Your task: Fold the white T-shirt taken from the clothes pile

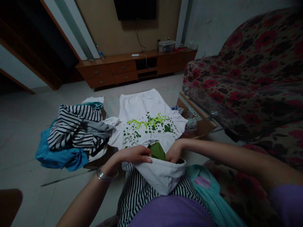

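Note:
A white hooded shirt (146, 102) with green lettering and splatter print lies spread out before me, its hood (161, 176) nearest my body. Green lining (157, 151) shows inside the hood opening. My left hand (136, 154) is closed on the hood's left edge, thumb on the outside and fingers inside. On the other side, my right hand (174, 152) reaches down into the hood opening, and its fingertips are hidden behind the fabric. Black-and-white striped cloth (132, 183) lies under the hood across my lap.
To the left is a heap of clothes with a striped garment (68, 126) and a blue one (47, 151). A glass-topped table corner (201, 123) shows at right, beside the floral sofa (213, 75). Teal cloth (208, 179) lies by my right side. A wooden TV cabinet (101, 71) stands behind.

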`<state>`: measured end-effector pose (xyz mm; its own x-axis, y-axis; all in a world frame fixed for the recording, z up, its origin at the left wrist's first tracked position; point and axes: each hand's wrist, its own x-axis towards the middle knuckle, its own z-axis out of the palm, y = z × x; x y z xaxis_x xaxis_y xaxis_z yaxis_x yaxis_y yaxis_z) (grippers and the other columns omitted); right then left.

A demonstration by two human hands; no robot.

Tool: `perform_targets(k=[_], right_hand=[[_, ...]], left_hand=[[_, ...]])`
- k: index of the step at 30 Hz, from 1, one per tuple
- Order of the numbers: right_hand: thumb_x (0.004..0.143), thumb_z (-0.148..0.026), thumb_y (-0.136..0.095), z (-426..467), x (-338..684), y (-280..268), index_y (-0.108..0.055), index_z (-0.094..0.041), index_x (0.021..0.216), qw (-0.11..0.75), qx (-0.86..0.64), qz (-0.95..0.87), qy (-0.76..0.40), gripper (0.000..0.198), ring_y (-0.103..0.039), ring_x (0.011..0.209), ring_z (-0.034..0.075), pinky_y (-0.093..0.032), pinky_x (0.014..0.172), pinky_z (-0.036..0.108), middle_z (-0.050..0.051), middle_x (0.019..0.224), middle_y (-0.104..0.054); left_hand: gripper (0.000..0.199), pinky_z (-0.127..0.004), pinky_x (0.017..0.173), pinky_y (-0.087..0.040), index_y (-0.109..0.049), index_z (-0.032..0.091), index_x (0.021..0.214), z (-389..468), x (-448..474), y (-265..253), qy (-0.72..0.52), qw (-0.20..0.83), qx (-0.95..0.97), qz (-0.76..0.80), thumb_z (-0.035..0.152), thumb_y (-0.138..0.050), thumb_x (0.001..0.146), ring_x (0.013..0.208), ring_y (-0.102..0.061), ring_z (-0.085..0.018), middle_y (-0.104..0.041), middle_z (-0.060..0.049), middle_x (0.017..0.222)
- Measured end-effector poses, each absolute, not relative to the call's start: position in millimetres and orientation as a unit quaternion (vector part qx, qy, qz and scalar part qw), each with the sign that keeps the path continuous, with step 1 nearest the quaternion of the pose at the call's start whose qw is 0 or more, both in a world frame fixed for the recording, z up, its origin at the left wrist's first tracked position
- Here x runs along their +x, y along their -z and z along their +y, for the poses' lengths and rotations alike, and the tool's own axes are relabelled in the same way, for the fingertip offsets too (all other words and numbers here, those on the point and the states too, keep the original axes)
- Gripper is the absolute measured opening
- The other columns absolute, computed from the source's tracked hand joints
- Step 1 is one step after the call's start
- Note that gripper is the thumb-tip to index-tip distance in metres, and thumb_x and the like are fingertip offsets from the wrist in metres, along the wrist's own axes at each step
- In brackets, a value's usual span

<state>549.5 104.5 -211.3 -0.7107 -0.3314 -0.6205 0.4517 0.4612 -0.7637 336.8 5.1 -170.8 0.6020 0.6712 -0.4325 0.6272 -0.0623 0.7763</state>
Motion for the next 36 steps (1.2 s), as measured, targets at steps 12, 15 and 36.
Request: perform_targets(k=[12, 15, 36], right_hand=[[0.081, -0.045, -0.064, 119.3, 626.0, 215.9, -0.070, -0.015, 0.090, 0.235, 0.160, 0.920, 0.270, 0.031, -0.059, 0.071, 0.017, -0.034, 0.059, 0.023, 0.006, 0.078, -0.066], [0.085, -0.036, -0.061, 112.0, 627.4, 220.7, -0.067, -0.016, 0.104, 0.168, 0.196, 0.930, 0.262, 0.029, -0.059, 0.085, 0.019, -0.038, 0.069, 0.025, 0.008, 0.094, -0.066], [0.085, -0.011, -0.050, -16.9, 619.1, 240.7, -0.065, -0.020, 0.096, 0.194, 0.202, 0.921, 0.269, 0.021, -0.054, 0.100, 0.023, -0.037, 0.081, 0.034, 0.007, 0.103, -0.062]], left_hand=[[0.020, -0.024, 0.060, -0.039, -0.064, 0.016, 0.089, -45.7, 316.5, 227.7, 0.063, 0.374, 0.728, 0.571, 0.034, -0.062, 0.079, 0.069, -0.058, -0.017, -0.064, -0.006, 0.077], [0.025, -0.028, 0.069, -0.045, -0.062, 0.016, 0.105, -55.3, 325.7, 233.8, 0.036, 0.306, 0.711, 0.632, 0.024, -0.055, 0.082, 0.079, -0.061, -0.022, -0.067, -0.009, 0.087], [0.027, -0.044, 0.102, -0.042, -0.061, 0.020, 0.112, -102.0, 322.9, 286.0, -0.295, 0.098, 0.593, 0.742, 0.028, -0.048, 0.090, 0.121, -0.047, -0.024, -0.052, -0.010, 0.129]])
